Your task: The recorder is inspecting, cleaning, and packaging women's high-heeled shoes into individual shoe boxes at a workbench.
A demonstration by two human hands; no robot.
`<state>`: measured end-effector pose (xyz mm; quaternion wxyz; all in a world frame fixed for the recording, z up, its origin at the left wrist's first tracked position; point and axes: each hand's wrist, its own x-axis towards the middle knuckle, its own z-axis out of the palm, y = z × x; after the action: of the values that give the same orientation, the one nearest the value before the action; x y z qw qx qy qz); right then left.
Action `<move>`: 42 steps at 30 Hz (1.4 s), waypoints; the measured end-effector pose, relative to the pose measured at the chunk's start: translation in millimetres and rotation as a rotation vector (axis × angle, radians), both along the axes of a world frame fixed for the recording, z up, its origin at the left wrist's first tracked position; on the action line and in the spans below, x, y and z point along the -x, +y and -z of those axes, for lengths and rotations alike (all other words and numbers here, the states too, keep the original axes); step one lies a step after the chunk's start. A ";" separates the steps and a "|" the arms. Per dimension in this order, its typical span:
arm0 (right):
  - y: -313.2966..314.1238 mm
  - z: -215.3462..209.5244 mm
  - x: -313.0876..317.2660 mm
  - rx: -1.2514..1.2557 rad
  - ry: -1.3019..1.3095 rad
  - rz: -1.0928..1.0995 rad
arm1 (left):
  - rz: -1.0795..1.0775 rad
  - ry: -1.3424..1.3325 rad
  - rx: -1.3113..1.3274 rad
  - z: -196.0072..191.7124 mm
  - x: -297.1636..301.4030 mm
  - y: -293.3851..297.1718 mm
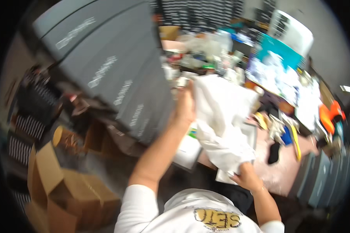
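Observation:
A large white crumpled piece of cloth or thin bag (223, 112) hangs spread between my two hands, blurred by motion; its exact kind I cannot make out. My left hand (186, 104) holds its upper left edge, the fingers partly hidden behind it. Lower down on the right, my right hand (248, 178) grips the bottom corner, thumb and fingers closed on the material. Beneath the white material are the pink tabletop (262, 171) and a white flat sheet or box (188, 152) near the table's front edge.
Tall stacked grey boxes (101, 66) stand close on the left. An opened cardboard box (79, 184) sits low at the left. The far tabletop is cluttered with clear plastic bags (206, 42). Gloves (277, 130), a black sock-like piece (274, 152) and orange-handled scissors or tool (327, 116) lie right.

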<state>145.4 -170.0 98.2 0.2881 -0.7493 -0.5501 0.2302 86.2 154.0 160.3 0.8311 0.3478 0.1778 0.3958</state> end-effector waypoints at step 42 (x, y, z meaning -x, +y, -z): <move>3.2 16.4 -5.6 -0.622 0.613 0.604 | 0.587 0.260 0.299 119.6 105.7 -183.7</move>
<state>150.9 -166.9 81.8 0.6976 -0.6519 -0.2428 0.1715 -19.5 -29.7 40.7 0.9216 0.3062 0.2303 0.0620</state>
